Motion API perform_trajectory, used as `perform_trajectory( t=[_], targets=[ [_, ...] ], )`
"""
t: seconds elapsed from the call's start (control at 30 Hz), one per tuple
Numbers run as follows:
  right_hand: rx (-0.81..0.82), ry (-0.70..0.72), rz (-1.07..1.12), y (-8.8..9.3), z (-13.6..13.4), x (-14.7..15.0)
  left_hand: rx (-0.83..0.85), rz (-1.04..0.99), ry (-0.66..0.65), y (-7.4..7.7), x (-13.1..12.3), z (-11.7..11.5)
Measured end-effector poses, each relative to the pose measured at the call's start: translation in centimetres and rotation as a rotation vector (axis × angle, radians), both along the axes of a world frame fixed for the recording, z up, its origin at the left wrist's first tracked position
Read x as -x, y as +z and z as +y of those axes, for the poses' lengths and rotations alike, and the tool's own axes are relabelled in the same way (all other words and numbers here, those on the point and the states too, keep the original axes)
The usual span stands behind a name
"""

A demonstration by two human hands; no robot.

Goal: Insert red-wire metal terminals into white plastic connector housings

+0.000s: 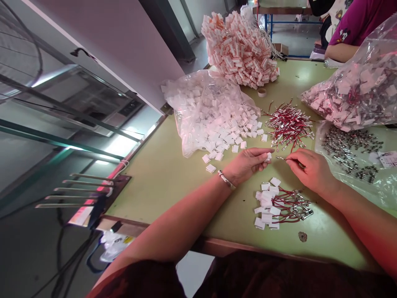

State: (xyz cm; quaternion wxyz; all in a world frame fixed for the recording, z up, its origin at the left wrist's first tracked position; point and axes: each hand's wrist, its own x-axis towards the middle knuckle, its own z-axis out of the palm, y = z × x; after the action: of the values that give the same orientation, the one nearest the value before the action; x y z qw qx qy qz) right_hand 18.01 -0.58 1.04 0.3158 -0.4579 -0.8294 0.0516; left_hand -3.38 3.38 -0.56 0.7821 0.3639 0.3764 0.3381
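My left hand (246,165) pinches a small white connector (268,157) between thumb and fingers. Just right of it, my right hand (310,169) holds a short red wire with a metal terminal (280,157), which points toward the connector; a small gap separates the two. Beyond the hands lies a heap of red wires (290,124) with metal ends. Nearer to me is a group of white connectors with red wires attached (269,205). Loose white connectors (218,156) spill from a clear bag (201,111) at the left.
Pink-white parts (238,49) form a tall pile at the back, near a tape roll (262,92). A full clear bag (356,95) and metal parts on plastic (350,153) are at the right. A metal-pronged rack (114,194) sits on the left edge. Another person's sleeve (350,25) shows behind.
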Motion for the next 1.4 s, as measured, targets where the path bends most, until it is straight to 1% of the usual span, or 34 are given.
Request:
perform_trajectory(
  t=[0.07,0.13,0.23,0.4,0.47,0.63,0.77,0.83,0.97,1.07,1.17,1.23,1.27,1.3,1.33,1.4],
  targets=[
    [0.064,-0.002,0.036,0.0,-0.1,0.2,-0.002,0.004,0.006,0.2,-0.1,-0.1],
    [0.098,0.01,0.025,0.0,-0.3,0.6,-0.009,-0.001,0.014,0.5,-0.2,-0.2],
    [0.17,0.013,0.044,0.1,-0.7,1.1,-0.01,-0.03,0.06,0.8,-0.2,-0.1],
    [0.474,-0.051,0.252,0.1,-1.2,1.8,-0.047,0.009,0.133,1.1,-0.3,-0.1],
    [0.549,-0.046,0.285,0.0,-1.3,2.0,-0.024,-0.009,0.164,1.1,-0.6,-0.3],
    [0.683,-0.062,0.365,-0.1,-1.1,2.2,0.075,-0.058,0.151,1.1,-1.1,-0.7],
    [0.765,-0.091,0.395,0.2,-0.9,1.9,0.074,-0.036,0.16,1.2,-1.0,-0.8],
    [0.793,-0.097,0.386,0.3,-0.8,1.8,0.014,0.021,0.123,1.2,-0.9,-0.8],
    [0.858,-0.074,0.343,0.5,-0.7,1.6,-0.193,0.207,-0.011,0.9,-0.8,-0.8],
    [0.938,-0.064,0.388,0.6,-0.6,1.4,-0.261,0.275,-0.051,0.7,-0.8,-0.9],
    [1.144,-0.108,0.545,1.0,-0.4,1.2,-0.3,0.26,-0.079,0.7,-0.8,-1.0],
    [1.304,-0.099,0.619,1.3,-0.3,1.0,-0.337,0.236,-0.113,0.9,-0.7,-1.1],
    [1.358,-0.084,0.627,1.3,-0.3,1.0,-0.354,0.229,-0.136,0.9,-0.7,-1.3],
    [1.383,-0.073,0.623,1.4,-0.3,1.0,-0.369,0.226,-0.152,1.0,-0.8,-1.4],
    [1.37,-0.074,0.615,1.3,-0.3,1.1,-0.38,0.225,-0.157,1.0,-0.9,-1.5],
    [1.246,-0.09,0.587,1.0,-0.4,1.3,-0.378,0.23,-0.143,0.8,-1.1,-1.6]
  ],
)
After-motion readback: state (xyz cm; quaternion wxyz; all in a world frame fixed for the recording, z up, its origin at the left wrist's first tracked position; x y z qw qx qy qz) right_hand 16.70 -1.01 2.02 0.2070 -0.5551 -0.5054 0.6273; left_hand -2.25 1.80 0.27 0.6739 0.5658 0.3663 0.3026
